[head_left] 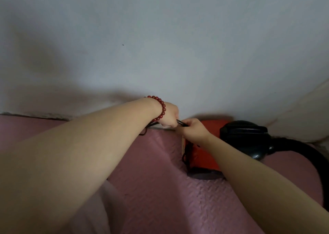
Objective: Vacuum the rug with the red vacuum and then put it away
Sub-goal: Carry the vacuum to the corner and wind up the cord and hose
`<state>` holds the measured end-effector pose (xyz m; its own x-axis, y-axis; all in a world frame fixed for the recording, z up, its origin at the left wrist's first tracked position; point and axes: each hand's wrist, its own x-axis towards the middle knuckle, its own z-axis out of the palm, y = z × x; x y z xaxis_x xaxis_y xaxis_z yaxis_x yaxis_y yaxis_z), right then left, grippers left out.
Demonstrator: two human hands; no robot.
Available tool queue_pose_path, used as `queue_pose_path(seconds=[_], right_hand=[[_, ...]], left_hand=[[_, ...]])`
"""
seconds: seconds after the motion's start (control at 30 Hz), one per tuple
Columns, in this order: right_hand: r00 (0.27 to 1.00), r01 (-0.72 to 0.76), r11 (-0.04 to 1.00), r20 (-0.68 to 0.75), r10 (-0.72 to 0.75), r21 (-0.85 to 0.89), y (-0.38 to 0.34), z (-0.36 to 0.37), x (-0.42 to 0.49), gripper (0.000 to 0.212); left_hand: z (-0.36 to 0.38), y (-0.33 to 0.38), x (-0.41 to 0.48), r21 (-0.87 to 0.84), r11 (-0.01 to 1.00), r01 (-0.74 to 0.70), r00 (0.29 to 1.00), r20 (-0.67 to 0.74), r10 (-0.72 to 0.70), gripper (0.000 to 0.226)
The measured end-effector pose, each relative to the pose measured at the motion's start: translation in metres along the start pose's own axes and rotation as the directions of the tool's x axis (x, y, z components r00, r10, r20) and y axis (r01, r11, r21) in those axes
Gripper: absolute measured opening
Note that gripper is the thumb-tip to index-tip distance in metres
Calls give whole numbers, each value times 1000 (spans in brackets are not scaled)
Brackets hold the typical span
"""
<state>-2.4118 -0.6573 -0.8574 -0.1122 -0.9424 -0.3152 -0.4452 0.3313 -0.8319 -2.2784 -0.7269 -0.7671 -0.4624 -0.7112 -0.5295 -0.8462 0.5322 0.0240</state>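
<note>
Both hands are together at the foot of the wall [160, 38] — left hand [169, 115] and right hand [193, 129] each curled round the same thin black cord [182, 122], knuckles almost touching. Red bead bracelet [161, 107] on the left wrist.

I read this as cord handling for the red vacuum [204, 153]: plugging or winding, can't tell which, no socket in view. To do it well I'd hold the short span between the fists taut, feed with the right, gather with the left, and not yank against the body. More cord trails low under the left wrist and could snag there.

The vacuum sits on the pink rug [160, 189], close to the wall and just under my right hand. Its black cap [243, 133] is on the right, with the black hose [313, 155] arcing off to the right edge.

Room: the wall blocks everything ahead, and a pale panel [302, 109] closes the right. Open rug lies toward me and to the left — that's the pull-out direction.
</note>
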Motion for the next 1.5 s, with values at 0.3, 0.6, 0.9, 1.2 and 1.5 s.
queue_pose_path(seconds=[0.3, 0.6, 0.9, 1.2, 1.5], right_hand=[[998, 54, 999, -43, -54, -3, -21, -16, 6, 30], [962, 175, 980, -194, -191, -97, -38, -20, 2, 41], [945, 232, 972, -230, -232, -27, -59, -28, -59, 33], [920, 126, 991, -368, -133, -45, -90, -41, -88, 38], [857, 180, 740, -472, 206, 648, -90, -20, -77, 46]], left_hand=[[10, -11, 14, -209, 975, 71, 994, 100, -51, 29], [-12, 11, -1, -535, 839, -102, 994, -23, 106, 13], [-19, 26, -51, -518, 849, -102, 992, -121, 45, 29], [-43, 12, -75, -455, 827, -331, 935, -275, 223, 19], [-49, 11, -60, -513, 774, -370, 916, -340, 213, 20]])
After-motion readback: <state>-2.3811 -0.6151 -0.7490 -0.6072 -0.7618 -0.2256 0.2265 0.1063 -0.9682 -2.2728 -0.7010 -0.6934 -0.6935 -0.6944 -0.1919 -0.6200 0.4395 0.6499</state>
